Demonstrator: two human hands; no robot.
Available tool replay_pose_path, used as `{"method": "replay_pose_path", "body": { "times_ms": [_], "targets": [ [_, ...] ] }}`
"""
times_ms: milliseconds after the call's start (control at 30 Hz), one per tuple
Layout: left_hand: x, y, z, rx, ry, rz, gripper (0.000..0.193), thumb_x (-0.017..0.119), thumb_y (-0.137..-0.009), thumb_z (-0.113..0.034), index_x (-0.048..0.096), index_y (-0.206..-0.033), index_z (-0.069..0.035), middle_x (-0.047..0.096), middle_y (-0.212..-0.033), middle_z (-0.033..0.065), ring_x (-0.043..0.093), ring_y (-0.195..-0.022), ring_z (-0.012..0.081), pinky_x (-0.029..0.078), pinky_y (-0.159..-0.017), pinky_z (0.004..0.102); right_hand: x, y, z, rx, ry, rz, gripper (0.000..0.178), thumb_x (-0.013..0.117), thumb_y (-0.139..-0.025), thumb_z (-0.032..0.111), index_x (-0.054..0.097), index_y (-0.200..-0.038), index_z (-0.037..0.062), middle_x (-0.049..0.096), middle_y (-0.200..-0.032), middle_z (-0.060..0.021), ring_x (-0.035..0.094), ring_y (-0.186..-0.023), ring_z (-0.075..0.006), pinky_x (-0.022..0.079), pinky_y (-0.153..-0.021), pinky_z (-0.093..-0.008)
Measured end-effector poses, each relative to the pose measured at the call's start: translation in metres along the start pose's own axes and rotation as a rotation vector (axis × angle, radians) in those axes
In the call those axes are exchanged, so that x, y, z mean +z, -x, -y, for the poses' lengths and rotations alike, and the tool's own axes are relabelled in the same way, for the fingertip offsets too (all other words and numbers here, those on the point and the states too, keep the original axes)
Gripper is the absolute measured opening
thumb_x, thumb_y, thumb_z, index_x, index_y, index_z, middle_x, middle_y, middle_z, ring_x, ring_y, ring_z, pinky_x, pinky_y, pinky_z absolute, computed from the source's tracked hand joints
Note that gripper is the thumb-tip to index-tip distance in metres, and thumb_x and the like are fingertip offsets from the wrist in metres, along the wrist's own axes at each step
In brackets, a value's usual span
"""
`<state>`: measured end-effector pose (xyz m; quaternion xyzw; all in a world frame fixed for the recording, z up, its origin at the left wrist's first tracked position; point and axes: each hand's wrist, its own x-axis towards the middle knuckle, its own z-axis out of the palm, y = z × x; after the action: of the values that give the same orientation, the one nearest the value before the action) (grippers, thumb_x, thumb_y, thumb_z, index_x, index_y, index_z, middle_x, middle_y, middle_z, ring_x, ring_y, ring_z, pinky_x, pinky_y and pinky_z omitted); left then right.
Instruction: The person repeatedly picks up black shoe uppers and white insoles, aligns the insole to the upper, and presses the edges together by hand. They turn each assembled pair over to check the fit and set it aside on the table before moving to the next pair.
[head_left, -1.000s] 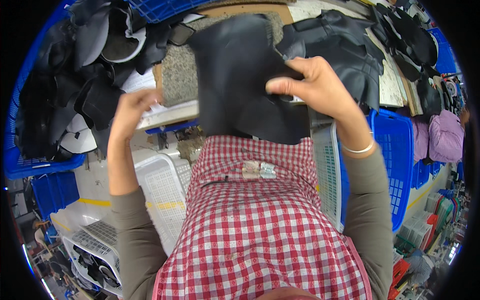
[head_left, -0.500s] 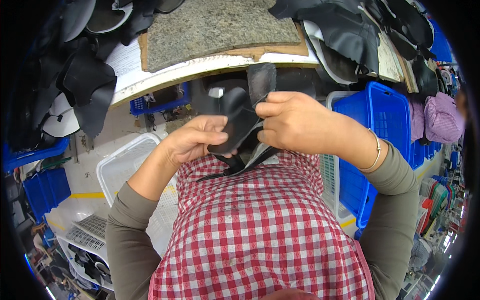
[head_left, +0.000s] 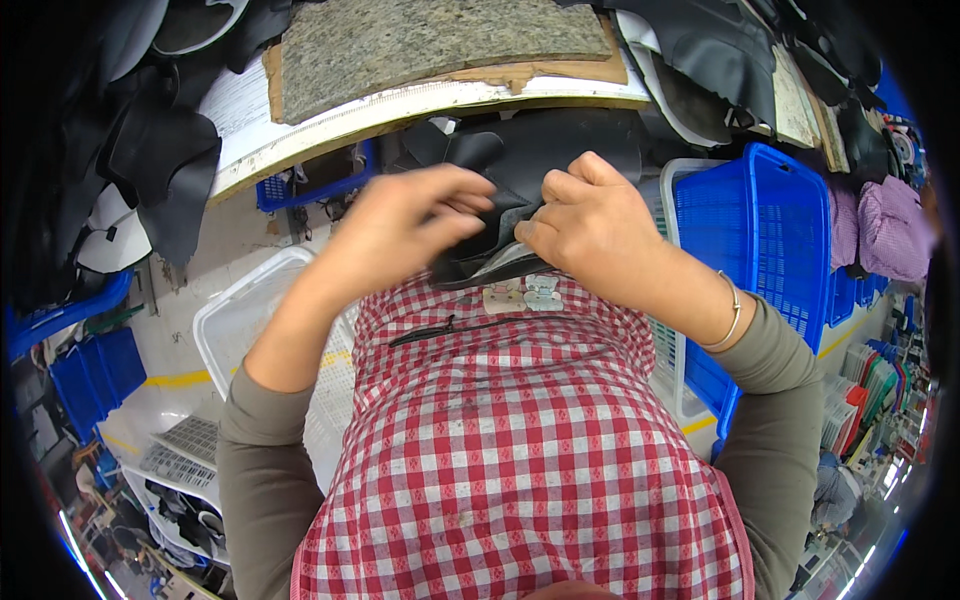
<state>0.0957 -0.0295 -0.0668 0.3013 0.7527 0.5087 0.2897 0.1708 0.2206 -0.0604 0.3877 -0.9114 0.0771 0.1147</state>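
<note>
Closest is the red and white checked apron (head_left: 500, 420). Just past it, the black piece (head_left: 513, 183) sits between the two hands. The right hand (head_left: 590, 215) pinches its edge with thumb and bent fingers. The left hand (head_left: 410, 225) is blurry, its fingers curled, so I cannot tell if it grips anything. I think a snug, gentle pinch works best here, with no hard tugs that might crease it. The piece looks smooth, folded and bendy, with a greyish edge. Farther off is the white table (head_left: 420, 115).
</note>
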Motion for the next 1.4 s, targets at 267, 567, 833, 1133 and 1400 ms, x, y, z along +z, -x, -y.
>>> {"method": "replay_pose_path", "body": {
  "times_ms": [267, 567, 833, 1133, 1400],
  "targets": [
    [0.043, -0.026, 0.03, 0.055, -0.093, -0.253, 0.013, 0.073, -0.09, 0.001, 0.074, -0.104, 0.002, 0.073, -0.089, 0.0033, 0.064, -0.079, 0.0086, 0.052, -0.07, 0.0284, 0.024, 0.006, -0.002, 0.11, -0.032, -0.17, 0.008, 0.071, -0.064, 0.02, 0.069, -0.068, 0.0127, 0.061, -0.061, 0.0049, 0.052, -0.073, -0.0158, 0.04, -0.073, -0.0338],
    [0.044, -0.03, 0.046, -0.396, 0.594, -0.056, 0.025, 0.073, -0.092, 0.003, 0.073, -0.117, 0.004, 0.077, -0.104, 0.0069, 0.072, -0.09, 0.0089, 0.057, -0.082, 0.0225, 0.032, 0.021, -0.031, 0.844, -1.266, 0.165, 0.024, 0.086, -0.087, 0.013, 0.065, -0.095, 0.003, 0.059, -0.071, 0.0066, 0.047, -0.068, -0.0004, 0.037, -0.06, -0.0212],
    [0.044, -0.033, 0.04, -0.214, 0.461, -0.017, 0.026, 0.069, -0.092, 0.007, 0.073, -0.118, 0.005, 0.076, -0.1, 0.004, 0.069, -0.088, 0.0061, 0.055, -0.078, 0.0203, 0.045, 0.029, -0.03, 1.0, -1.337, 0.095, 0.029, 0.089, -0.084, 0.022, 0.066, -0.086, 0.0044, 0.058, -0.062, 0.0034, 0.047, -0.06, -0.0025, 0.04, -0.06, -0.022],
    [0.038, -0.031, 0.023, -0.24, 0.289, 0.028, 0.031, 0.065, -0.09, 0.011, 0.074, -0.119, 0.004, 0.071, -0.09, -0.0024, 0.057, -0.076, 0.0, 0.046, -0.066, 0.0173, 0.047, 0.03, -0.007, 0.834, -0.808, -0.084, 0.033, 0.088, -0.082, 0.031, 0.066, -0.083, 0.0063, 0.065, -0.059, -0.0038, 0.055, -0.049, -0.0135, 0.042, -0.052, -0.0287],
    [0.039, -0.03, 0.03, -0.235, 0.274, 0.043, 0.031, 0.064, -0.091, 0.011, 0.072, -0.121, 0.005, 0.074, -0.098, 0.0012, 0.065, -0.086, 0.0031, 0.051, -0.074, 0.0187, 0.035, 0.022, -0.014, 0.96, -0.974, 0.062, 0.031, 0.088, -0.082, 0.03, 0.07, -0.083, 0.0048, 0.069, -0.062, -0.0063, 0.059, -0.052, -0.0138, 0.043, -0.053, -0.0305]
  ]
}}
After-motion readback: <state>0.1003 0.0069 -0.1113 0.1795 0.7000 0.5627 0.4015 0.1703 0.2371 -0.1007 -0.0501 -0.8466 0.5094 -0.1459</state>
